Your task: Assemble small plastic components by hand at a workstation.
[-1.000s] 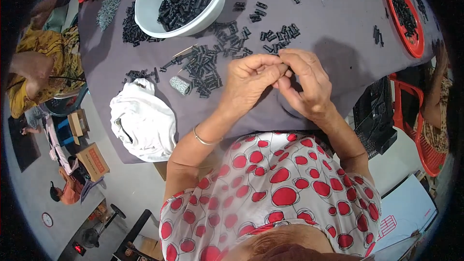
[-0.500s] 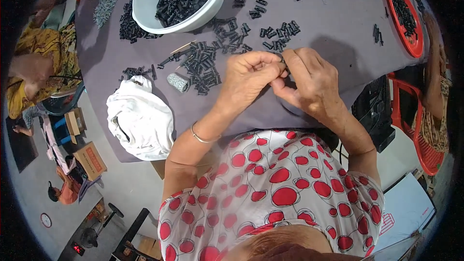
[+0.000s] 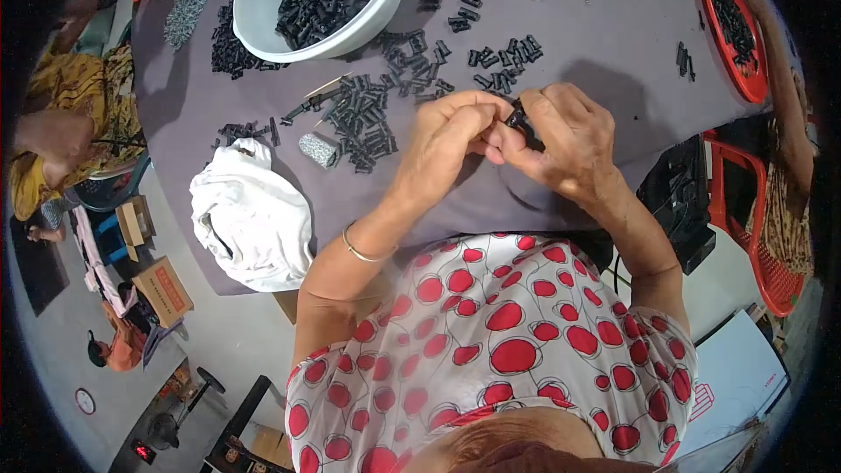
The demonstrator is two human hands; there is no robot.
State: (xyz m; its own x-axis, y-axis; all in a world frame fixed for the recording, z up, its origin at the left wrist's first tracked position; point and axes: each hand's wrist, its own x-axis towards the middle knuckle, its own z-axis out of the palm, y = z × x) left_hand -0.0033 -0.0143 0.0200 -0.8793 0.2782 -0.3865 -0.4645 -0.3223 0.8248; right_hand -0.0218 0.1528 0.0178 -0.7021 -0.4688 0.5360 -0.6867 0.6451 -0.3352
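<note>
A small black plastic piece is pinched between the thumb and fingers of my right hand, above the grey-covered table. Against it from the left, my left hand has its thumb and index finger pressed together; whatever they grip is hidden. Just left of my hands lies a heap of similar black pieces, and a looser group lies beyond my fingertips. A speckled grey lump sits beside the heap, next to a crumpled white cloth.
A white bowl of black pieces stands at the far left. Tiny metallic parts lie beyond it. At the far right is a red tray of black parts, with another person's arm alongside. A red chair stands at the right.
My right hand has turned, exposing more of the black piece. My left fingers have closed into a tighter pinch and shifted slightly. The arm at the right has moved toward the red tray.
</note>
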